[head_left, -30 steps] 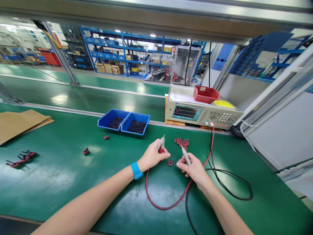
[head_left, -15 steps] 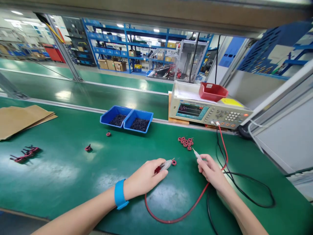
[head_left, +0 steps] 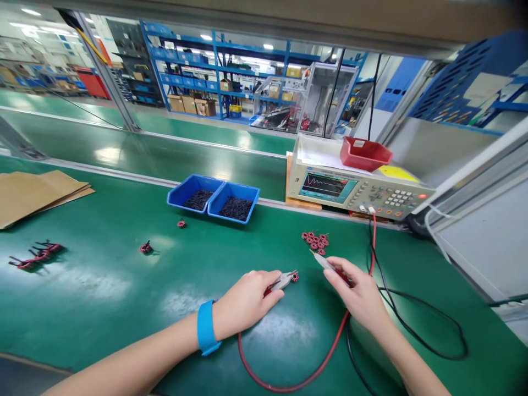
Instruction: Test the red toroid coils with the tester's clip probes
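My left hand (head_left: 251, 300), with a blue band at the wrist, is closed around a test clip (head_left: 282, 281) with a grey insulated nose. The clip's metal tip reaches a small red-and-black wound toroid coil (head_left: 295, 278) on the green bench; I cannot tell whether it grips a lead. My right hand (head_left: 357, 286) pinches a second grey-nosed test clip (head_left: 324, 260), its tip pointing left, apart from the single coil. A cluster of several toroid coils (head_left: 315, 241) lies just beyond that tip. From the left hand a red cable (head_left: 289, 388) loops across the bench.
A bench test instrument (head_left: 363, 190) with a waveform screen carries a red bin (head_left: 365, 154). Two blue bins (head_left: 214, 210) hold black pieces. Sleeved coils (head_left: 41, 254) lie at left near brown cardboard sheets (head_left: 41, 192). A black cable (head_left: 437, 313) curls at right.
My right hand has moved left with its test clip, bringing the tip nearer the single coil. My left hand has hardly moved. The view has shifted slightly.
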Demonstrator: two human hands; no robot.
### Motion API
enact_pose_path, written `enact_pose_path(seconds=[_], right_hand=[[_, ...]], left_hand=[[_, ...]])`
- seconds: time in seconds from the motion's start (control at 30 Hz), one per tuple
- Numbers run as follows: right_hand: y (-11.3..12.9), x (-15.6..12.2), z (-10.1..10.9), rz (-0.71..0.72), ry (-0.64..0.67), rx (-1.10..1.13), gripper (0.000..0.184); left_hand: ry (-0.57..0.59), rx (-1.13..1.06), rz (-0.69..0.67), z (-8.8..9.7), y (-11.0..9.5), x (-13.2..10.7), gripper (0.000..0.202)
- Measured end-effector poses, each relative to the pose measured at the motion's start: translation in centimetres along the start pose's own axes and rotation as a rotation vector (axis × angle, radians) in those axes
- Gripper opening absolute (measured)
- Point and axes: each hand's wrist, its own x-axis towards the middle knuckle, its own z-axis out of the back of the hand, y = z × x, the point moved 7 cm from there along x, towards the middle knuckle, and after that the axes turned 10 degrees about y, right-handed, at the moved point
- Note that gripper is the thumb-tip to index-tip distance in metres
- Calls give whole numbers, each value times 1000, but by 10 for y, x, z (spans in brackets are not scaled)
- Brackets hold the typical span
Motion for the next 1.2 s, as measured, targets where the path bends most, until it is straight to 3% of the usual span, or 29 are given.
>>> enact_pose_path(seconds=[0.43,1.2], right_hand=[[26,-10,-12,174,49,-303,23],[29,-8,-19,174,90,-341,23]], left_hand=[[-4,0,4,1,-2,0,11],[-26,-14,-6,1,-2,0,10]])
